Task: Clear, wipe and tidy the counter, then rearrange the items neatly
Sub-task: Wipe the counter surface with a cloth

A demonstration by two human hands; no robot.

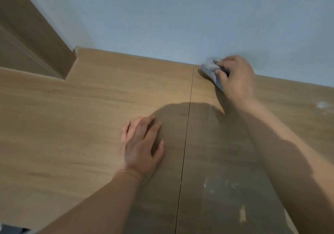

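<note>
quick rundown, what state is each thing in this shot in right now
light brown wood-grain counter: dusty on its right panel
whitish dusty smears: not yet wiped off
small crumpled grey-blue cloth: bunched up, on the counter's back edge by the pale blue-grey wall
left hand: flat on the counter, fingers straight
right hand: fingers curled round the cloth

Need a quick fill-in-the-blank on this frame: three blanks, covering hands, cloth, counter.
1. The right hand grips a grey ____ at the back edge of the counter.
2. The left hand rests flat on the counter, just ____ of the seam.
3. White residue shows only ____ of the seam.
Missing words: cloth; left; right.
</note>
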